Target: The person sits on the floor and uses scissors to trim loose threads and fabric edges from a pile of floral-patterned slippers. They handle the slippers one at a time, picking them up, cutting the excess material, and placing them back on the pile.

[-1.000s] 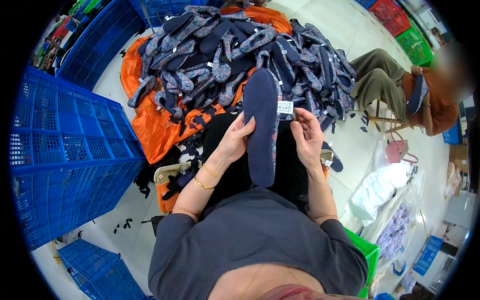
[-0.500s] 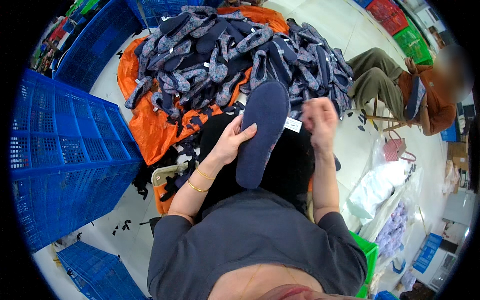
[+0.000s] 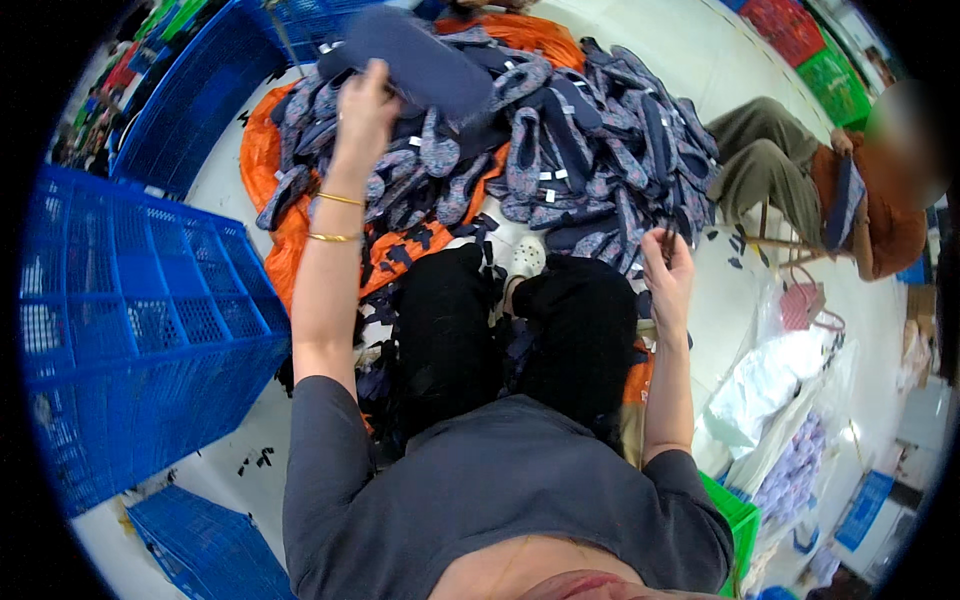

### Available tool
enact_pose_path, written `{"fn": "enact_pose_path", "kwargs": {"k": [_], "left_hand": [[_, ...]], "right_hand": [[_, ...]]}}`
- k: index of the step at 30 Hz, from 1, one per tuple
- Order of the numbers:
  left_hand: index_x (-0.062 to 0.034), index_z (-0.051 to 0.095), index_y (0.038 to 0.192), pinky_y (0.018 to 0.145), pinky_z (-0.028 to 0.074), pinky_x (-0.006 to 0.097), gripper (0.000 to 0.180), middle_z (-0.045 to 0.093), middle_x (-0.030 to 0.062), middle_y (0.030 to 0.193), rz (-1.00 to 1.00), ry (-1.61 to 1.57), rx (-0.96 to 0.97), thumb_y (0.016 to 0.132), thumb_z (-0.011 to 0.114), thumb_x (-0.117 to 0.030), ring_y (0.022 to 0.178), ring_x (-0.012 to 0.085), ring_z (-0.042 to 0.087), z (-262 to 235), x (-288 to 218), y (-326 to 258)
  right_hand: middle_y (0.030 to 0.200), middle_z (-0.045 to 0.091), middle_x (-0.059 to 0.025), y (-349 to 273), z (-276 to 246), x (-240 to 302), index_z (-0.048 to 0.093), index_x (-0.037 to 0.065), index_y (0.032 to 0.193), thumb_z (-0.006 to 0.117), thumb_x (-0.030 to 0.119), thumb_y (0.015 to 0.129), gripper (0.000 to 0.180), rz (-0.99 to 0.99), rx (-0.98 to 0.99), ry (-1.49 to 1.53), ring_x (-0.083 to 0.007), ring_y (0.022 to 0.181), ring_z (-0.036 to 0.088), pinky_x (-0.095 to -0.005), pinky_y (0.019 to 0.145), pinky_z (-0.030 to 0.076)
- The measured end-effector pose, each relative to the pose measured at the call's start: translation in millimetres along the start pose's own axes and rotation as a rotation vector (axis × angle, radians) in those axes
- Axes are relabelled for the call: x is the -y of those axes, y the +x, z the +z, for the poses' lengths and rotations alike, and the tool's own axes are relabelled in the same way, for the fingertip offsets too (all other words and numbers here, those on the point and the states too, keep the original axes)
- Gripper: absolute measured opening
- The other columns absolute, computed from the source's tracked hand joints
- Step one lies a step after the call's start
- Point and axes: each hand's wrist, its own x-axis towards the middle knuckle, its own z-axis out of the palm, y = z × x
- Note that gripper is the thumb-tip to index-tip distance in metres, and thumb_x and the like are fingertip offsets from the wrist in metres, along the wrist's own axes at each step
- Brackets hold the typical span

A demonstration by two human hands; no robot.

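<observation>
My left hand point(image 3: 363, 110) is raised far forward and grips a dark blue slipper sole point(image 3: 425, 60), holding it above the heap of slippers point(image 3: 560, 150). Two gold bangles ring that wrist. My right hand point(image 3: 668, 270) hovers low over my right knee, fingers pinched on a small dark scrap point(image 3: 664, 238) at the heap's near edge. The heap lies on an orange sheet point(image 3: 290, 240) spread over the floor. My knees in black trousers point(image 3: 500, 330) are below the heap.
A large blue plastic crate point(image 3: 130, 330) stands at my left, more blue crates point(image 3: 200, 90) behind it and one point(image 3: 200, 545) near my left hip. Another person point(image 3: 800, 190) sits at the right on a stool. Bags and a green crate point(image 3: 735, 510) lie right.
My left hand lifted the slipper sole from in front of my lap and swung it forward and left over the heap. My right hand let go of it and dropped toward my knee.
</observation>
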Motion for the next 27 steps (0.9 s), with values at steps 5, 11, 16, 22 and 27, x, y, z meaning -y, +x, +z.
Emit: {"fn": "enact_pose_path", "kwargs": {"k": [5, 11, 16, 22, 27], "left_hand": [[0.0053, 0.047, 0.13, 0.097, 0.049, 0.036, 0.044, 0.06, 0.0162, 0.12, -0.135, 0.21, 0.256, 0.097, 0.057, -0.021, 0.111, 0.0246, 0.061, 25, 28, -53], [0.0013, 0.067, 0.103, 0.08, 0.053, 0.032, 0.016, 0.071, 0.0128, 0.096, 0.032, 0.849, 0.445, 0.092, 0.061, -0.008, 0.089, 0.0225, 0.069, 45, 35, -163], [-0.0011, 0.068, 0.1, 0.075, 0.052, 0.032, 0.013, 0.071, 0.0101, 0.091, 0.113, 1.003, 0.381, 0.088, 0.064, -0.003, 0.084, 0.0238, 0.069, 42, 44, -160], [-0.0003, 0.067, 0.101, 0.072, 0.051, 0.032, 0.015, 0.071, 0.0093, 0.086, -0.082, 0.961, 0.274, 0.087, 0.063, 0.001, 0.079, 0.0231, 0.068, 23, 42, -137], [-0.0005, 0.067, 0.1, 0.072, 0.051, 0.033, 0.016, 0.07, 0.0087, 0.084, -0.13, 0.931, 0.24, 0.085, 0.063, 0.001, 0.078, 0.0236, 0.068, 17, 46, -136]], "right_hand": [[0.072, 0.054, 0.0051, 73, -46, -57, 0.06, 0.004, 0.095, 0.065, 0.018, 0.092, 0.015, 0.193, 0.109, -0.185, -0.0018, 0.057, 0.045, -0.0189, 0.048, 0.034], [0.069, 0.066, -0.0149, 226, -42, -193, 0.064, -0.001, 0.079, 0.055, 0.022, 0.089, 0.027, 0.111, 0.307, -0.896, -0.0238, 0.058, 0.064, -0.0381, 0.058, 0.05], [0.087, 0.068, -0.0225, 316, 67, -269, 0.068, 0.002, 0.096, 0.056, 0.019, 0.084, 0.024, 0.249, 0.528, -0.991, -0.0387, 0.086, 0.066, -0.0461, 0.08, 0.053], [0.122, 0.059, -0.0243, 327, 122, -389, 0.057, -0.002, 0.121, 0.057, 0.015, 0.08, 0.044, -0.184, 0.7, -1.036, -0.0392, 0.112, 0.057, -0.0422, 0.096, 0.046], [0.114, 0.064, -0.0172, 306, 149, -374, 0.057, 0.004, 0.112, 0.07, 0.04, 0.082, 0.049, 0.098, 0.697, -1.153, -0.0382, 0.104, 0.061, -0.0466, 0.088, 0.049]]}}
